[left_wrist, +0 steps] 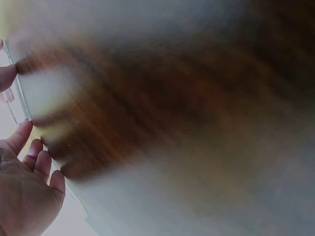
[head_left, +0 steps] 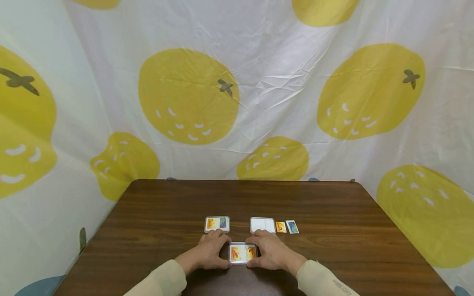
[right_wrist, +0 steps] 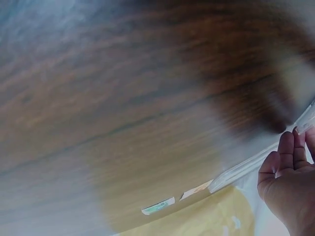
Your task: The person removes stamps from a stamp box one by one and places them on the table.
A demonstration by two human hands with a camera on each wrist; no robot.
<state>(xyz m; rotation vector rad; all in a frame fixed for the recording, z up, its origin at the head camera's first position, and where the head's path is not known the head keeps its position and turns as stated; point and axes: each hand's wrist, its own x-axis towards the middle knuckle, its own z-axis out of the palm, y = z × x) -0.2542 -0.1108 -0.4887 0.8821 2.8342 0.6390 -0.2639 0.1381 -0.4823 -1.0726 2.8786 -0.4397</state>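
Between both hands, a small clear-framed case [head_left: 238, 253] with two orange picture cards inside lies on the table. My left hand [head_left: 212, 251] grips its left end, thumb at the near corner and index finger at the far corner. At the opposite end, my right hand [head_left: 272, 250] grips it the same way. In the left wrist view the left fingers [left_wrist: 19, 137] touch the tabletop by the case's edge. A second case [head_left: 217, 224], holding an orange and a blue-green card, lies beyond the left hand. Beyond the right hand is a third case [head_left: 262, 224] with a blank white inside.
Beside the blank case lie a loose orange card [head_left: 281, 227] and a loose blue-green card [head_left: 292, 227]. Everything rests on a dark wood table [head_left: 166, 205]. Behind it hangs a white curtain [head_left: 259, 41] printed with yellow fruit.
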